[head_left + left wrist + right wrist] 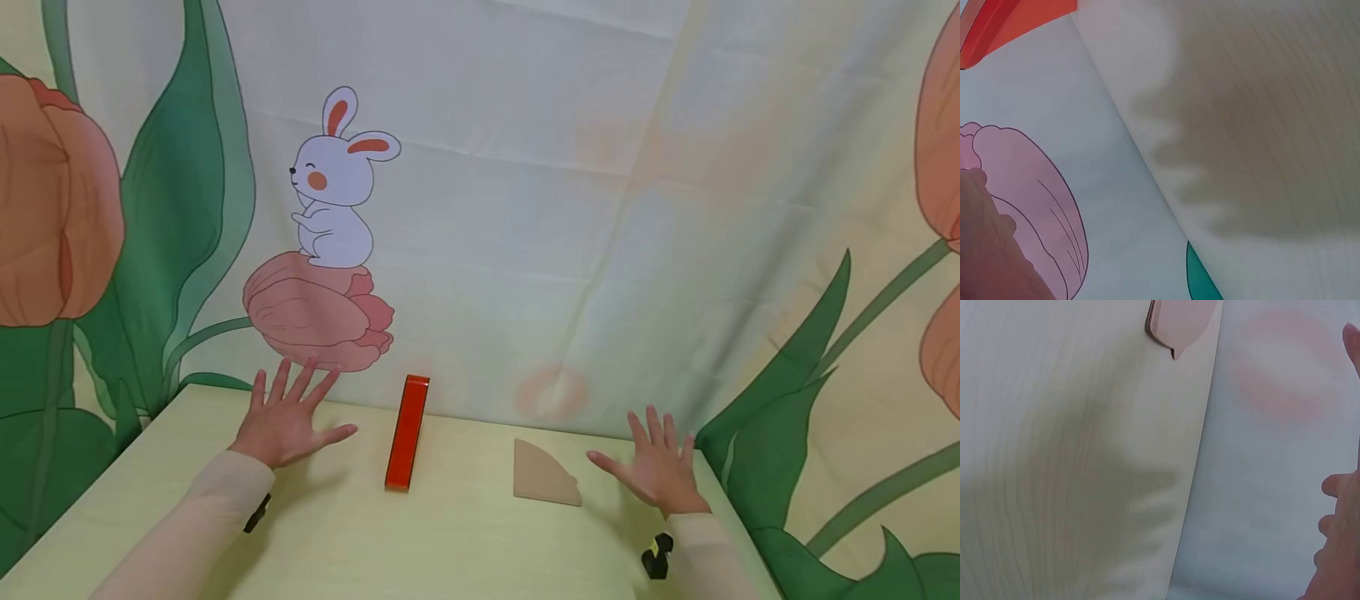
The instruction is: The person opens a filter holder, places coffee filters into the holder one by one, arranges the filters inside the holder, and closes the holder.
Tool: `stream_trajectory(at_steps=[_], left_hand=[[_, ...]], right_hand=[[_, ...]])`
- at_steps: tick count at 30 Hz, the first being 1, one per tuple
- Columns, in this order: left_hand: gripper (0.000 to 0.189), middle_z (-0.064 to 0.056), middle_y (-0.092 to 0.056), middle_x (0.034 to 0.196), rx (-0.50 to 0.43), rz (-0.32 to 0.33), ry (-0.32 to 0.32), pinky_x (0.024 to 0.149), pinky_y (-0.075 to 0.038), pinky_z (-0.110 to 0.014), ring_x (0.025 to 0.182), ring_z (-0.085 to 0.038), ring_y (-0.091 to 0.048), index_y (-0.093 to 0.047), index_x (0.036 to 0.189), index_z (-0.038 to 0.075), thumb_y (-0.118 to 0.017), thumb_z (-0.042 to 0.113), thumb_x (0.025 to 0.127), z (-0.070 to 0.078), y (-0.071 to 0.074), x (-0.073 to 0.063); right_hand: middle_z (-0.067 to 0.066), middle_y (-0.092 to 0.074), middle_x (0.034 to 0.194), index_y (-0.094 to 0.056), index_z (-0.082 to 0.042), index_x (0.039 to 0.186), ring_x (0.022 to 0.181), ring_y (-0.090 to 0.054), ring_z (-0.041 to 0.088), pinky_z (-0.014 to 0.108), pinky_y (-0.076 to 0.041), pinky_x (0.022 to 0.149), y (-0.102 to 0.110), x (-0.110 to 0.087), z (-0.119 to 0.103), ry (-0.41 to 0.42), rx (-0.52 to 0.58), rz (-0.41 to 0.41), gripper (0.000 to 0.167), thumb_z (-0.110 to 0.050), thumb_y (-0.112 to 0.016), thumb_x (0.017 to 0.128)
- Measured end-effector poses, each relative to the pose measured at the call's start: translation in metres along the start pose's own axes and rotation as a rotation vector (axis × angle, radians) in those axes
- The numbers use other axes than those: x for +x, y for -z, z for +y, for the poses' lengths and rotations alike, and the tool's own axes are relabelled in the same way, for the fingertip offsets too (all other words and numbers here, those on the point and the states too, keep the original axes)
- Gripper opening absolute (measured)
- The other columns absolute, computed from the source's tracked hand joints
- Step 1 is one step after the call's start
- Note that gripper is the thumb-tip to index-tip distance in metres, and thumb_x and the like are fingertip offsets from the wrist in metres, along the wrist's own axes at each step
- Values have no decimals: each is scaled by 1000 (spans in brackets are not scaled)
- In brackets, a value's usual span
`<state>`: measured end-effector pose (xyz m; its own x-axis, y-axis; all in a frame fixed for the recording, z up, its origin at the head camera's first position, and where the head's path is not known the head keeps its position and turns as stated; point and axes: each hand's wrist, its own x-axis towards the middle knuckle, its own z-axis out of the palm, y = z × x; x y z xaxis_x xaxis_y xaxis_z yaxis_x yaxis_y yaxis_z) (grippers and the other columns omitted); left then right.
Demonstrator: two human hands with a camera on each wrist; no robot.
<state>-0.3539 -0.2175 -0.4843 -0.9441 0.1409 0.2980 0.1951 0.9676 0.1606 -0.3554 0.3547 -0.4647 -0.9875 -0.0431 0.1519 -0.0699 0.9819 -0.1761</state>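
A long, narrow red bar-shaped object (407,433) lies on the table between the hands; part of the red object (1025,22) shows at the top left of the left wrist view. To its right is a flat tan quarter-circle piece (544,475) with a small point at one corner. In the right wrist view this tan piece (1182,322) shows layered edges. My left hand (288,423) is held above the table left of the red object, fingers spread. My right hand (662,468) hovers right of the tan piece, fingers also spread. Both hands hold nothing.
The pale wood-grain table (457,542) ends at the back against a hanging cloth (480,250) printed with a rabbit, tulips and leaves. Black wrist devices sit under both forearms. Shadows of the hands fall on the table.
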Motion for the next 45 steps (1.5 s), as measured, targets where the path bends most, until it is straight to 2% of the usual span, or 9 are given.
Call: stream_trajectory(at_steps=[7,12,17,21,25,29,32,39,45], left_hand=[[103,-20,-13,171,-54,0,-22,123,3,-71,155,-52,-6,-25,163,19,-53,80,86,3,-6,4],[102,-22,-18,170,-90,10,-49,125,-6,-69,155,-50,-12,-24,163,13,-56,74,88,10,-8,9],[99,-22,-19,169,-180,13,-58,126,-12,-65,155,-48,-14,-21,163,9,-58,67,91,19,-10,15],[96,-20,-17,170,-267,-15,-54,124,-19,-65,156,-45,-15,-17,163,8,-57,63,96,26,-9,17],[99,-19,-14,171,-362,-88,-53,122,-22,-67,156,-44,-14,-12,165,10,-55,66,96,37,-7,17],[98,-17,-13,172,-408,-152,-55,121,-24,-67,156,-43,-15,-9,165,14,-52,68,96,47,-8,18],[93,-17,-15,171,-447,-167,-64,121,-25,-67,156,-43,-17,-11,165,14,-56,61,98,52,-11,21],[92,-15,-18,171,-514,-155,-68,120,-28,-66,156,-41,-19,-12,165,15,-58,58,98,59,-16,31],[89,-16,-17,171,-586,-156,-41,121,-26,-66,156,-41,-19,-10,165,13,-55,55,101,62,-17,41]], right_hand=[[23,-11,171,-25,-7,162,156,-5,51,79,-1,117,-2,-1,-17,46,32,45,116,-87,-51,82],[23,-14,170,-27,-6,161,156,-9,49,75,-9,120,-6,-4,-39,73,103,43,113,-83,-56,84],[20,-19,170,-29,-5,160,157,-14,46,69,-16,123,-14,-6,-65,92,176,28,110,-79,-59,85],[17,-22,170,-31,-6,160,157,-18,42,67,-22,123,-22,-9,-87,112,271,20,108,-74,-65,84],[16,-22,169,-31,-6,160,157,-21,39,64,-28,122,-33,-11,-107,143,354,-11,108,-71,-70,82],[13,-22,170,-32,-8,159,157,-21,37,64,-29,121,-45,-11,-125,160,441,-50,109,-69,-75,80],[12,-25,169,-36,-9,158,156,-23,38,65,-29,121,-54,-12,-138,169,489,-76,107,-69,-77,79],[11,-31,167,-38,-10,156,154,-31,36,58,-30,123,-75,-15,-163,181,564,-111,101,-64,-78,81],[13,-36,165,-38,-9,156,152,-33,38,61,-31,122,-82,-20,-189,176,695,-151,97,-56,-80,83]])
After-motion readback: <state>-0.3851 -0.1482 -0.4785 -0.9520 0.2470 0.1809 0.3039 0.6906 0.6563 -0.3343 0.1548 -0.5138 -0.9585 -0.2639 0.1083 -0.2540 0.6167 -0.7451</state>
